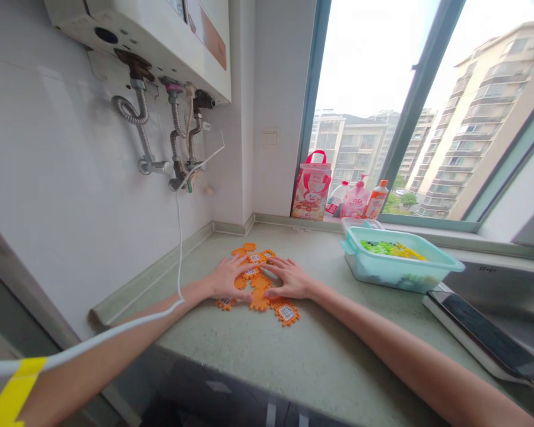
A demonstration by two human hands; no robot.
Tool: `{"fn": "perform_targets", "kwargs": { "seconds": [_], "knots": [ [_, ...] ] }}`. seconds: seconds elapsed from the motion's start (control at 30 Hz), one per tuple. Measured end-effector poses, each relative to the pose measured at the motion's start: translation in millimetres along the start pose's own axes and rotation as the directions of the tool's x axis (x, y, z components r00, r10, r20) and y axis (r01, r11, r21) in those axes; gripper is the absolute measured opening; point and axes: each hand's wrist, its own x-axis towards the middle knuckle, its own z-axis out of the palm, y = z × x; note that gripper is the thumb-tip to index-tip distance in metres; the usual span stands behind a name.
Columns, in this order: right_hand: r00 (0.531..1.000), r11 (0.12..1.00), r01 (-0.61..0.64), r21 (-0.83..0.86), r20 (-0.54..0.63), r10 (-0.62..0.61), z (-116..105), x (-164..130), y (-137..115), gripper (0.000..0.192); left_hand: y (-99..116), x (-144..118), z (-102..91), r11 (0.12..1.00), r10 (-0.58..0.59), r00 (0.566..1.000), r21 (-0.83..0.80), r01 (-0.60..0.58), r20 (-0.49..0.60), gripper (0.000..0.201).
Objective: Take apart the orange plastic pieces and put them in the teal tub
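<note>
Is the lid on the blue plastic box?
No, the blue plastic box stands open, with green and yellow pieces showing inside.

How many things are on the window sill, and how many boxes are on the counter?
Pink gift bag on the sill: 1
Bottles on the sill: 3
Teal box on the counter: 1
Total: 5

Flat orange puzzle pieces with jagged edges are spread under both hands; some bear white labels, one lying just right of the right hand.
</note>
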Motion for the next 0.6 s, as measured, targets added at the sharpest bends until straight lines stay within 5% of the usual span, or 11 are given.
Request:
{"fn": "perform_targets", "kwargs": {
  "seconds": [0.2,0.33,0.4,0.47,0.6],
  "knots": [
    [0.994,0.994,-0.101,-0.040,-0.049,0.099,-11,-57,35,0.093,41,47,23.1,0.992,0.117,0.993,-0.049,-0.117,-0.005,0.105],
    [0.973,0.993,-0.112,-0.030,-0.207,0.103,-13,-81,46,0.077,30,80,29.0,0.948,0.162,0.974,-0.249,-0.198,-0.158,0.085],
    [0.932,0.994,-0.101,-0.047,-0.354,0.078,-14,-88,47,0.059,13,98,27.3,0.949,0.046,0.965,-0.291,-0.122,-0.257,0.082],
    [0.897,0.989,-0.116,-0.096,-0.438,0.063,-15,-93,47,0.049,-2,114,25.1,0.978,-0.073,0.970,-0.207,0.024,-0.232,0.077],
    [0.910,0.955,-0.229,-0.189,-0.390,0.141,-21,-110,47,0.045,-11,125,25.0,0.983,-0.153,0.963,-0.138,0.124,-0.221,0.057]
  ]
}}
